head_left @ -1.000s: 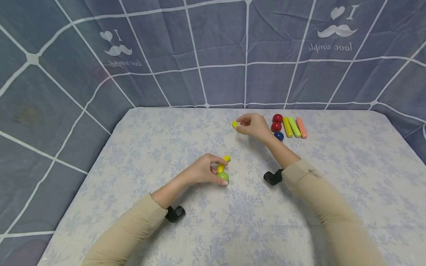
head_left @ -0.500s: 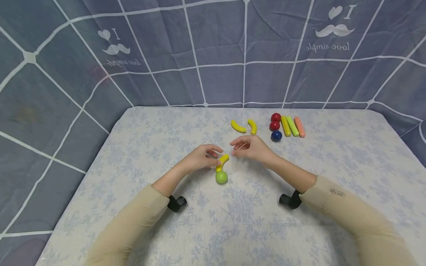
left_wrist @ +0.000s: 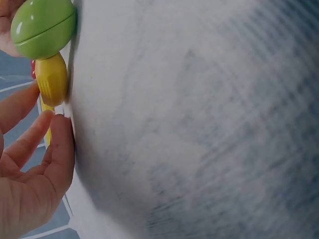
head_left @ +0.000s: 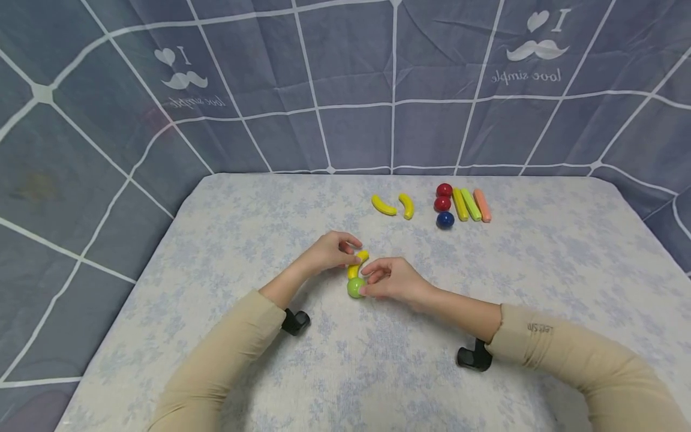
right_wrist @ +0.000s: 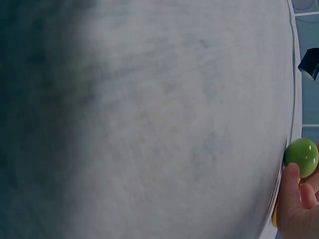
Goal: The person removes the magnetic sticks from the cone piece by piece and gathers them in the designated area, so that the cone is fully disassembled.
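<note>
As both hands meet at mid-table, the right hand (head_left: 394, 282) pinches the green ball (head_left: 355, 288) with curled fingertips, while the left hand (head_left: 329, 252) lies loosely curled at the curved yellow piece (head_left: 357, 264); whether it grips the piece or only touches it cannot be told. Ball and piece touch end to end on the table (head_left: 270, 204), between the two hands. The step seems to call for a steady hold on the yellow piece and a straight lift or pull on the ball, since it could roll. Beyond the hands lie two yellow curved pieces (head_left: 393, 205), red balls (head_left: 443, 197), a blue ball (head_left: 445, 219) and coloured sticks (head_left: 471, 204).
</note>
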